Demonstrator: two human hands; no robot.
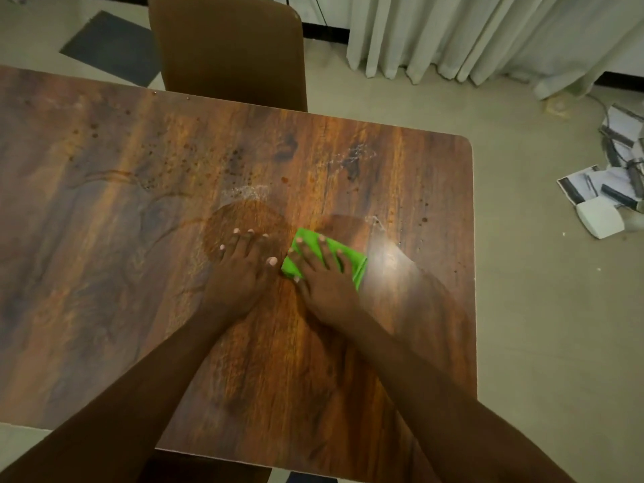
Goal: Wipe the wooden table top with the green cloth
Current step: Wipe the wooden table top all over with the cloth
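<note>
Wooden table [104, 238], right hand [326, 284] flat on green cloth [353, 261]

I see a brown chair [228, 50] pushed in at the far side, its back upright. A dark mat [111, 47] lies on the pale floor [557, 325] to its left. White curtains [488, 33] hang at upper right, and papers [606, 176] lie scattered beside a small white box [598, 217].
</note>
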